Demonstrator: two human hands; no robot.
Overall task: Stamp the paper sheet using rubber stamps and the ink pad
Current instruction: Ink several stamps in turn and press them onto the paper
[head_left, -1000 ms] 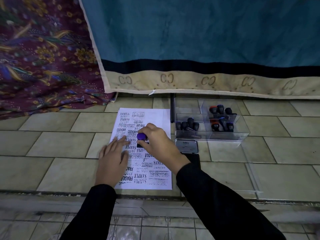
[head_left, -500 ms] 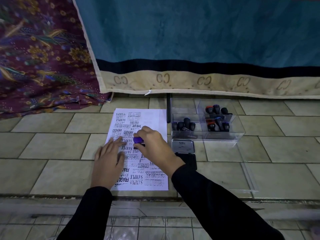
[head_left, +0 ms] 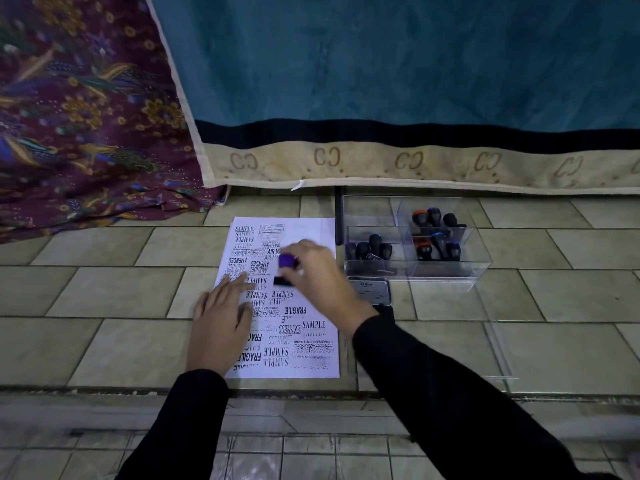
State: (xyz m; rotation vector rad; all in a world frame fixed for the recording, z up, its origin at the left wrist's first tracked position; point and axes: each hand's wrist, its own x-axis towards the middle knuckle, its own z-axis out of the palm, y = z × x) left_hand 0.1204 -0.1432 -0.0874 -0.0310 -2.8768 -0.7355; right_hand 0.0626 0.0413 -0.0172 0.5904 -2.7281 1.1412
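One purple stamp [head_left: 286,261] gripped in right hand [head_left: 320,277], left hand [head_left: 220,323] flat on paper sheet [head_left: 314,231]

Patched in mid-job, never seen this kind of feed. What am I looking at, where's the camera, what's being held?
No machine here: a person's two bare hands, filmed by one head-worn camera looking forward and down. The left hand lies flat on the paper sheet, which rests on a tiled floor and is crowded with stamped words. The right hand grips a purple-topped stamp in its fingers over the sheet's middle; blur hides whether it touches. Right of the sheet sit the ink pad and a clear box of more stamps.
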